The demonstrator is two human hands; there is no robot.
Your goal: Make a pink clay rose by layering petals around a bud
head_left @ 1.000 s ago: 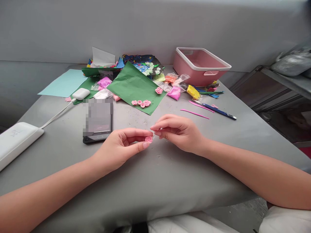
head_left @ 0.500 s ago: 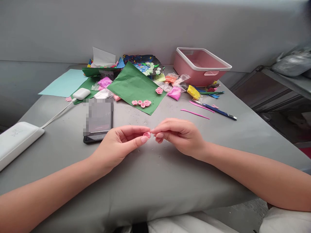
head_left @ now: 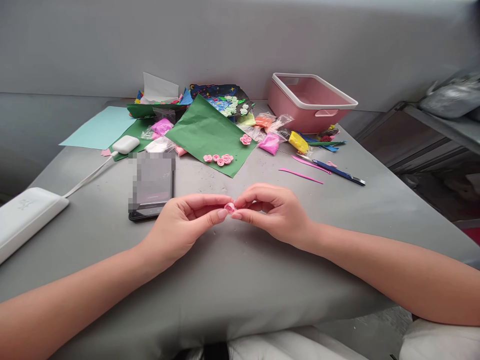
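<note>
A small pink clay rose (head_left: 229, 207) is pinched between the thumb and fingers of my left hand (head_left: 183, 220). From the other side, the thumb and index fingertips of my right hand (head_left: 277, 212) close on the same rose. Both hands are just above the grey table, fingertips nearly meeting. Beyond them lies a green paper sheet (head_left: 206, 132) with several finished-looking pink clay roses (head_left: 225, 159) along its near edge and another pink rose (head_left: 245, 139) by its right corner.
A phone (head_left: 152, 185) lies left of my hands, near a white power bank (head_left: 30, 220) with a cable. To the right are pink modelling tools (head_left: 301, 175) and a blue utility knife (head_left: 339, 172). Clay bags (head_left: 269, 143) and a pink basket (head_left: 315, 112) stand behind.
My right hand has shifted slightly left and its thumb and index finger now touch the rose. The rose has turned a little and moved slightly right; my left hand keeps its pinch.
</note>
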